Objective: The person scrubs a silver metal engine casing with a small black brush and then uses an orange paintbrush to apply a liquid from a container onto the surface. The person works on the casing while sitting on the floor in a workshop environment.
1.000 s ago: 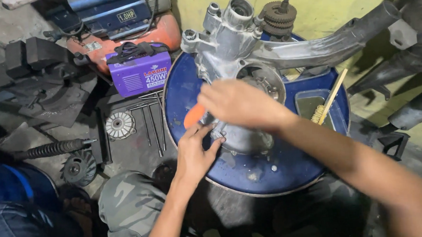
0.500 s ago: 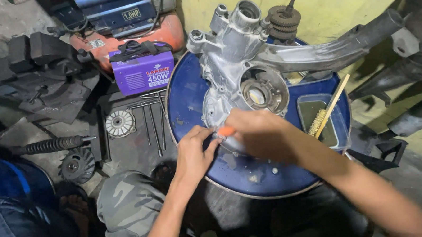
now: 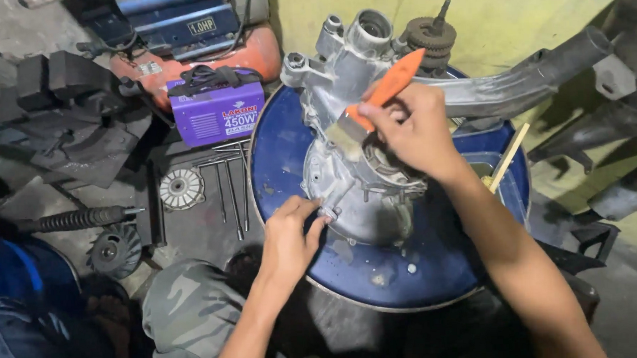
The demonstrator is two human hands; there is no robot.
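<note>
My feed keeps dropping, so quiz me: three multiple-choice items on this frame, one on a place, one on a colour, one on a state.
1. Where does the engine case sit?
A. on the blue drum top
B. on the floor by the purple box
C. on the person's knee

2. What colour is the brush handle?
A. green
B. orange
C. black

3. What is the right hand doing?
A. hanging empty
B. holding the brush, bristles on the case
C. resting flat on the drum

Answers:
1 A, the case stands on the round blue top.
2 B, the handle sticking up from the hand is orange.
3 B, the fingers are closed on the brush, with its bristles against the case; the left hand touches the case's lower edge.
</note>
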